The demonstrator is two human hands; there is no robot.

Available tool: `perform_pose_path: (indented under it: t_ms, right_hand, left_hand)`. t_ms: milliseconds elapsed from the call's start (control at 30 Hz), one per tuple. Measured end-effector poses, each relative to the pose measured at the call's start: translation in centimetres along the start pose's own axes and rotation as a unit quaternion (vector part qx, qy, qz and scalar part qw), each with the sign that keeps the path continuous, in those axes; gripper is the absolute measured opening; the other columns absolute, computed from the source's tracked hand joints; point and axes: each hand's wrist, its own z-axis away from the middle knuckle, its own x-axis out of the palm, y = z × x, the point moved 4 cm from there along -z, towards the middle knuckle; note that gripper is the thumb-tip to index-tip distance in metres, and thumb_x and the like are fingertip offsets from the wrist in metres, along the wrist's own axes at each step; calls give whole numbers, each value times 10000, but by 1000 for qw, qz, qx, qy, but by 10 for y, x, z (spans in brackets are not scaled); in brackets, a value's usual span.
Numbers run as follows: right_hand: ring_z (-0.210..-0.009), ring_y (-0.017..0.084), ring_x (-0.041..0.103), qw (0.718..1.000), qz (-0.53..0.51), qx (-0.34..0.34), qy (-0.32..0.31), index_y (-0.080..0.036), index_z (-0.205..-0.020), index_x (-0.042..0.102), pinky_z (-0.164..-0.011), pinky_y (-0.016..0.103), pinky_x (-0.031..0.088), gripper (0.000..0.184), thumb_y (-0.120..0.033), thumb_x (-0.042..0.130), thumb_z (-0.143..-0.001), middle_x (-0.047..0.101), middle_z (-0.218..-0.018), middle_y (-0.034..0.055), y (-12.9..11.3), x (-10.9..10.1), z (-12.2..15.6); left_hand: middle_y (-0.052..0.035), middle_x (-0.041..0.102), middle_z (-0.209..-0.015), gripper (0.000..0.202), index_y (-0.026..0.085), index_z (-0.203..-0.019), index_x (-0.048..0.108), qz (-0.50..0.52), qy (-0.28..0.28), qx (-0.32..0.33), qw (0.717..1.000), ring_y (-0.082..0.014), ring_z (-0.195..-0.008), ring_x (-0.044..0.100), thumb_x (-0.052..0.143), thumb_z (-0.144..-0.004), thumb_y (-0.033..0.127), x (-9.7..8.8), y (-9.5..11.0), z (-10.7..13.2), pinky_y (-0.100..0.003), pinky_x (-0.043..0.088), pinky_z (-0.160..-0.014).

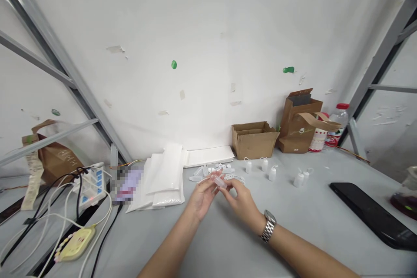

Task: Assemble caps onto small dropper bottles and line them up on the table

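In front of me, my left hand (pixel 201 197) and my right hand (pixel 241 200) meet over the table, fingertips pinched on a small translucent plastic tube (pixel 220 182). Its exact kind is too small to tell. Just beyond the fingers lies a loose pile of similar translucent plastic pieces (pixel 196 174), with small white parts (pixel 229 168) among them. My hands partly hide this pile. To the right, several small white bottles (pixel 272 173) with looped cords on top stand upright, apart from my hands. A metal watch (pixel 269 226) is on my right wrist.
Stacked white packets (pixel 164 182) lie left of my hands. An open cardboard box (pixel 254 144) and a brown paper bag (pixel 298 128) stand by the wall. A black device (pixel 371 213) lies at right. Cables and a power strip (pixel 93 189) crowd the left side.
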Motion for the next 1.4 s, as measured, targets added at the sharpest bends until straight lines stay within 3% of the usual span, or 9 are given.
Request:
perform_pose_path:
  t_ms: [333, 533, 667, 733, 800, 967, 1067, 1267, 1400]
  right_hand:
    - [-652, 165, 495, 983, 143, -115, 17, -171, -803, 526, -607, 298, 426, 126, -247, 436, -848, 541, -692, 48, -6, 2, 7]
    - [-643, 148, 521, 995, -77, 58, -11, -178, -771, 588, -629, 280, 423, 142, -319, 578, -756, 596, -708, 27, 5, 3, 0]
    - [-543, 104, 497, 901, -340, 245, -109, -152, -602, 587, -571, 244, 402, 227, -355, 674, -655, 565, -587, -5, 14, 16, -1]
    - [-542, 88, 498, 836, -431, 297, -161, -133, -606, 608, -584, 238, 404, 234, -349, 695, -635, 578, -611, 8, 15, 24, 2]
    - [-568, 89, 518, 814, -457, 314, -174, -125, -661, 631, -608, 241, 410, 253, -365, 705, -625, 604, -667, 28, 17, 28, 3]
    - [-572, 126, 540, 919, -295, 242, -97, -153, -748, 628, -595, 264, 413, 311, -424, 700, -614, 608, -651, 10, 20, 20, -1]
    - [-542, 129, 517, 940, -254, 213, -78, -159, -689, 610, -565, 263, 400, 299, -450, 663, -647, 577, -583, -4, 17, 14, -2]
    - [-491, 85, 449, 841, -440, 271, -163, -133, -579, 570, -520, 231, 346, 301, -400, 635, -702, 546, -551, 5, 5, 18, 1]
    - [-504, 90, 467, 809, -488, 277, -176, -116, -707, 624, -518, 227, 342, 281, -395, 646, -697, 570, -568, 19, 1, 18, 2]
  left_hand:
    - [-103, 665, -990, 189, 140, -834, 672, -29, -28, 14, 999, -230, -995, 562, 642, -712, 283, 6, 1, 2, -359, 368, -901]
    - [-130, 655, -1010, 173, 117, -795, 659, -45, -40, -11, 998, -247, -945, 588, 637, -710, 266, 6, -1, 2, -372, 396, -868]
    - [-125, 659, -1010, 169, 127, -799, 660, -44, -13, -26, 999, -244, -947, 595, 641, -693, 257, 3, -2, 0, -353, 416, -846]
    - [-127, 666, -994, 180, 124, -806, 664, -60, 14, -21, 998, -248, -1002, 572, 653, -676, 248, 1, -2, 0, -332, 412, -855]
    - [-134, 668, -986, 196, 114, -797, 671, -80, 45, -9, 996, -256, -1017, 562, 666, -656, 250, -2, -1, -1, -320, 419, -836]
    - [-138, 660, -1012, 223, 110, -784, 678, -71, 56, 28, 996, -266, -993, 568, 687, -633, 274, -4, -3, -2, -329, 419, -819]
    - [-137, 668, -990, 204, 118, -783, 672, -59, 25, 30, 998, -270, -1024, 554, 680, -650, 272, 0, -5, -1, -349, 400, -858]
    - [-137, 672, -972, 214, 121, -780, 667, -74, -29, -5, 997, -265, -1039, 551, 653, -692, 316, 9, 0, 5, -370, 362, -917]
    - [-139, 676, -951, 278, 113, -816, 676, -100, -52, 0, 994, -272, -1079, 522, 613, -724, 368, 12, 9, 8, -370, 350, -924]
